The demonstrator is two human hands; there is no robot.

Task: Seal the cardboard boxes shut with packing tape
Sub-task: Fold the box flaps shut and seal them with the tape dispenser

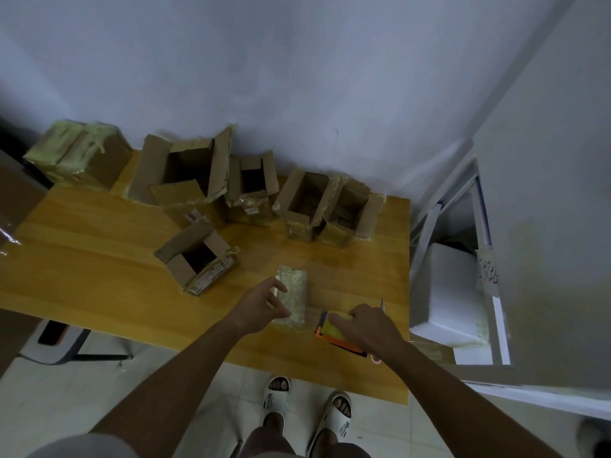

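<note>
Near the front edge of the yellow wooden bench (99,259), close to the body: a small oblong cardboard box wrapped all over in cloudy clear tape (296,289), lying flat. At its left side, the left hand (264,304), grip narrow, thumb and fingers curled round the box's edge. Just to the right and apart from that box: an orange and dark blue tape dispenser with a yellow roll (334,332), under the right hand (367,328), grip closed over the top of it. Hard to tell whether lifted or resting on the bench.

Further back, well apart from both hands: a small brown open cardboard box with a printed label (198,259) nearest, then a row of brown cardboard boxes with flaps standing up (307,200) against the pale wall. At the far left, a brown box already bound in tape (79,153).

Judged step: finishing or checking the wrapped box, dispenser at the ready. Most of the task not yet done, to judge by the open flaps.

Next move, likely: push the wrapped box aside, draw the labelled open box close, fold the flaps flat and hold them down with the left, then run tape along the seam with the right. Needs firm pressure on the flaps.
</note>
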